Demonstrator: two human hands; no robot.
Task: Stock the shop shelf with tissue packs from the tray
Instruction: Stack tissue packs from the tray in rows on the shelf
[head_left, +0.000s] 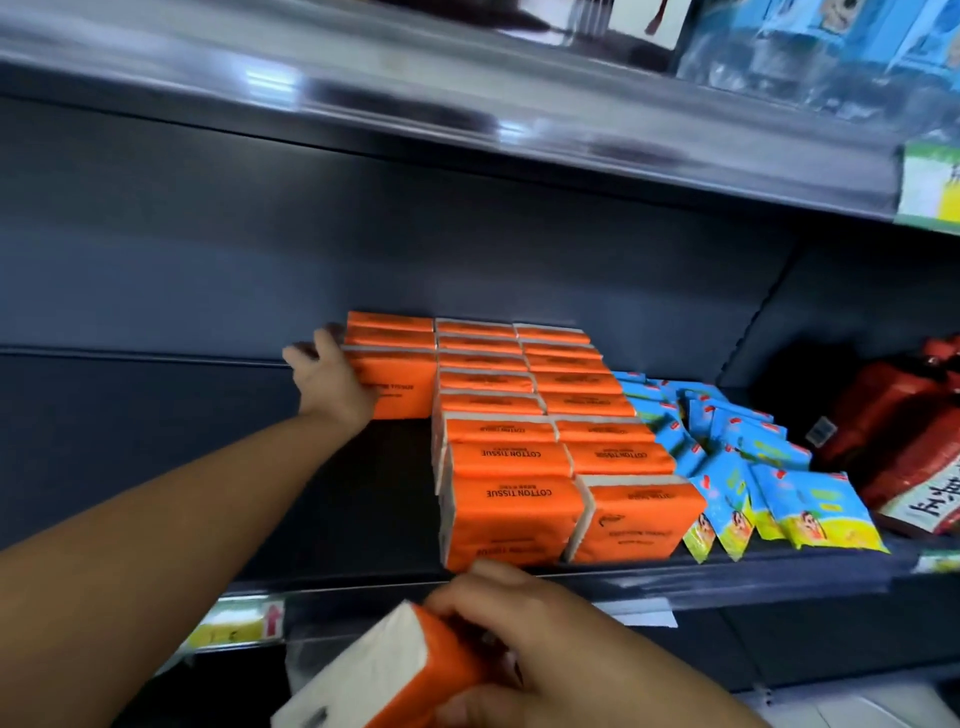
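Orange tissue packs (524, 447) stand in two full rows on the dark shelf (156, 457), and a shorter third row (395, 358) begins at the back left. My left hand (332, 379) reaches deep into the shelf and lies against the left side of that third row, fingers spread toward the back. Below the shelf's front edge, my right hand (524, 649) grips another orange tissue pack (384, 675) with its white end facing me. The tray is out of view.
Blue and yellow sachets (753, 467) lie in a loose pile right of the orange rows, and red bags (893, 431) sit further right. The upper shelf (467, 119) overhangs closely. A yellow price tag (234, 623) hangs on the front rail.
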